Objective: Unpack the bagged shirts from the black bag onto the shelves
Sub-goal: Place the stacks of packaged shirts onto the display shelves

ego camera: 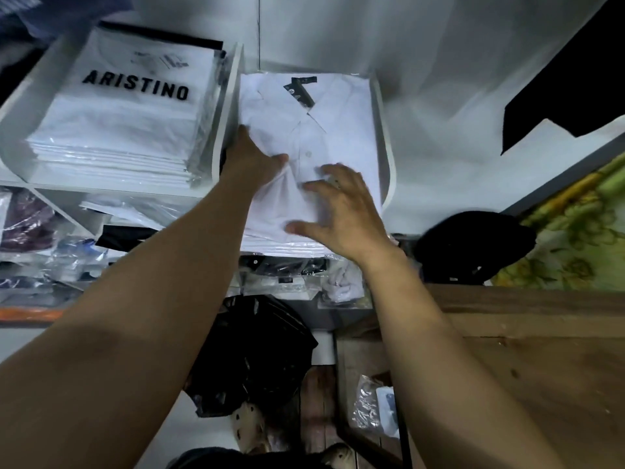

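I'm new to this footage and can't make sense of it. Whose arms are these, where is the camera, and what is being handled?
No machine here: a person works with bare hands, filmed by one camera worn on their head, looking down. The left hand grips the left edge of the top bagged shirt on a stack in a white shelf compartment; the right hand lies spread on it. The neighbouring compartment holds ARISTINO bags. The black bag sits on the floor below.

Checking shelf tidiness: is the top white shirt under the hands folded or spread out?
Folded. The white shirt lies as a flat rectangle on its stack, collar and button placket up; the right hand presses on it.
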